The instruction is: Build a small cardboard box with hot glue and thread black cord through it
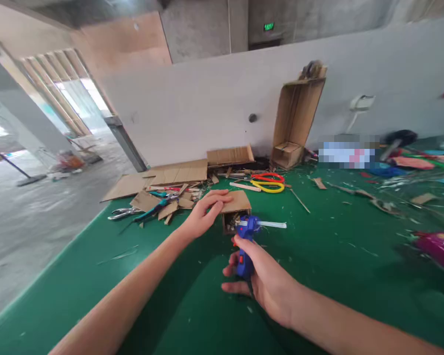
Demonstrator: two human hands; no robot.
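Note:
My left hand (pixel 207 209) lies with its fingers stretched out over the upper left edge of a small cardboard box (pixel 239 201). The box has an open front, and some bits show in its dark inside. In my right hand (pixel 268 281) is a blue hot glue gun (pixel 246 261), held by its handle with the thumb near the top and the fingers loosely around it. Its nozzle points left, at the box's open front; whether it touches cannot be told. A whitish glue stick (pixel 274 224) juts out of its rear to the right.
Scissors with red and yellow handles (pixel 268 188) lie behind the box. Teal-handled pliers (pixel 151 212) and cardboard scraps (pixel 168 209) are at left. A tall cardboard box (pixel 298 116) leans by the wall. A magenta object (pixel 436 249) sits at right on the green table (pixel 192 315).

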